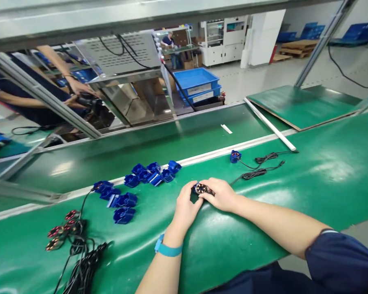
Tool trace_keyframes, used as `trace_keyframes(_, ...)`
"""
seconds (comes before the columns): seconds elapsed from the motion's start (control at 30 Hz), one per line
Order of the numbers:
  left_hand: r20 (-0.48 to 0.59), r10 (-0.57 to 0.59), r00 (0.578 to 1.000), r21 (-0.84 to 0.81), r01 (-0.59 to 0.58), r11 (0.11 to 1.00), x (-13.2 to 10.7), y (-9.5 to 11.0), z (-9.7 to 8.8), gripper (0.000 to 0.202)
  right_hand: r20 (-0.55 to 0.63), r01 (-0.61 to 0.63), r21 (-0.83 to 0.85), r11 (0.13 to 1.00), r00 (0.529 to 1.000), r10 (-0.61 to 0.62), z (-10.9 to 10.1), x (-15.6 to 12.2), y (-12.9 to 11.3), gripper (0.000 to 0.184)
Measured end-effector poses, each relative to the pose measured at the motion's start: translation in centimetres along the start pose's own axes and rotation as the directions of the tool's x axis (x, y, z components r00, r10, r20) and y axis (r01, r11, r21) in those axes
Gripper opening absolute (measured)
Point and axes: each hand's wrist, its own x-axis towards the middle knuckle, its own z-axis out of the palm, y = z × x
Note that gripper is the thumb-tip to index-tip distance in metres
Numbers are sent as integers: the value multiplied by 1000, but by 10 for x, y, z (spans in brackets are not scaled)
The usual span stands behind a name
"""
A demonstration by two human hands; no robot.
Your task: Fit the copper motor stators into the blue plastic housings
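My left hand (184,204), with a blue strap at the wrist, curls its thumb and fingers around the left side of a small motor stator (200,188) with copper windings. From the other side my right hand (221,194) pinches the same stator. A sliver of blue shows at its left edge, mostly hidden by my fingers. A black cable (253,174) emerges from behind the right hand and ends in a tied coil on the mat. Farther back sits a blue housing (235,156) with copper windings inside and its own cable.
Several blue plastic housings (144,176) stand left of my hands, with more (124,215) nearer me. Loose stators (55,232) and bundled black cables (83,269) lie at the left. A white bar (271,124) crosses the bench. A person's hands (76,90) hold a dark object across the frame.
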Motion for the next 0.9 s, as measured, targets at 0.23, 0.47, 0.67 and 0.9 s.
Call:
trace_keyframes(0.23, 11, 25, 1000, 22, -26, 999, 0, 0, -2, 45, 84, 12, -84, 996, 996, -5, -6, 2, 0, 27)
trace_keyframes(0.47, 54, -17, 998, -58, 20, 998, 1, 4, -2, 46, 43, 31, -1, 1000, 999, -31, -4, 3, 3, 26)
trace_keyframes(0.67, 77, -47, 996, -109, 55, 993, 2, 6, -4, 46, -39, -13, 16, 1000, 999, 14, -1, 2, 6, 29)
trace_keyframes(0.9, 70, -51, 996, -128, 60, 990, 3, 6, -2, 44, -74, -31, -33, 999, 997, 28, 1, 0, 4, 24)
